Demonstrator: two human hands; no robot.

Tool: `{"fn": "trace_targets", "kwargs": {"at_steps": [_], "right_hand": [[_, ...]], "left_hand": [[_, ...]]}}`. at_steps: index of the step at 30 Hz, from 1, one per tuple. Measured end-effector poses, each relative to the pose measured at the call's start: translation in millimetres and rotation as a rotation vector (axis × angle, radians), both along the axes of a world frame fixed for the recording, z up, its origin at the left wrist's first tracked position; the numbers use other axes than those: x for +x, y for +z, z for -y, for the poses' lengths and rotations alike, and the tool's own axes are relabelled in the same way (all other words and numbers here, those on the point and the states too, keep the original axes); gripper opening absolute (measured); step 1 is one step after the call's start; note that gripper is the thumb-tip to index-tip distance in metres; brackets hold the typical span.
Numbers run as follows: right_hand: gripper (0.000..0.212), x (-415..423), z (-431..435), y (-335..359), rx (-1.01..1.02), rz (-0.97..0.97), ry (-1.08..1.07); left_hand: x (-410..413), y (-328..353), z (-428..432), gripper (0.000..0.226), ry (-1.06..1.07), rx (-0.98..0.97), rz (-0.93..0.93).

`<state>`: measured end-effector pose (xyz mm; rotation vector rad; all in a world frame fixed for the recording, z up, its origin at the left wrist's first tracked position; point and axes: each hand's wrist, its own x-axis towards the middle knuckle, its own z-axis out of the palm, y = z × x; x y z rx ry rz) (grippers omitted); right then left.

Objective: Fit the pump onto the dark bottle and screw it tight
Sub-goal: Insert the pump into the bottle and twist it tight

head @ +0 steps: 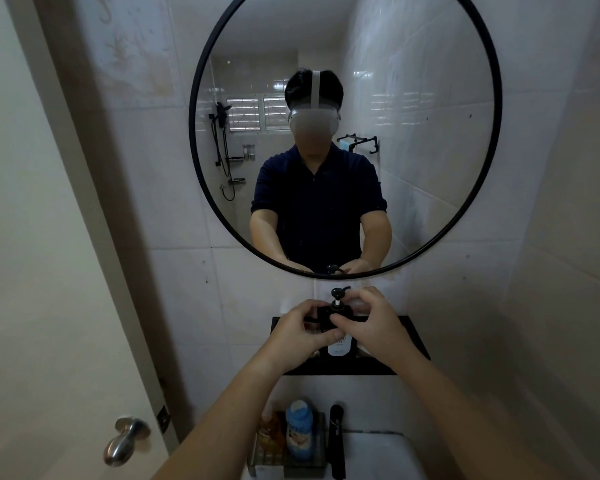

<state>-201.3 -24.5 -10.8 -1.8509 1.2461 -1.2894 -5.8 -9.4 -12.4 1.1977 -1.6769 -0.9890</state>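
Note:
The dark bottle (340, 346) with a pale label stands upright on a black wall shelf (409, 337) below the mirror. Its black pump (336, 295) sits on the neck, head up, a short white stem showing. My left hand (302, 329) wraps the bottle's upper left side. My right hand (364, 322) has thumb and fingers closed around the pump collar at the bottle's shoulder. The collar and neck are mostly hidden by my fingers.
A round black-framed mirror (201, 174) hangs above the shelf. Below are a white sink (378, 452), a black faucet (336, 441), and a wire rack holding a blue bottle (300, 433). A door with a metal knob (127, 439) stands close on the left.

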Motion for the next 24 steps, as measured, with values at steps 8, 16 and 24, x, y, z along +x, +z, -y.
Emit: {"fn": "trace_targets", "kwargs": {"at_steps": [8, 16, 24], "right_hand": [[0.027, 3.2, -1.8, -9.1, -0.04, 0.057, 0.015], [0.029, 0.5, 1.3, -5.6, -0.025, 0.085, 0.037], [0.033, 0.7, -1.9, -2.9, -0.047, 0.067, 0.041]], "left_hand": [[-0.4, -0.6, -0.1, 0.052, 0.012, -0.008, 0.004], [0.8, -3.0, 3.1, 0.055, 0.034, -0.014, 0.039], [0.9, -2.2, 1.9, 0.055, 0.024, -0.023, 0.093]]}}
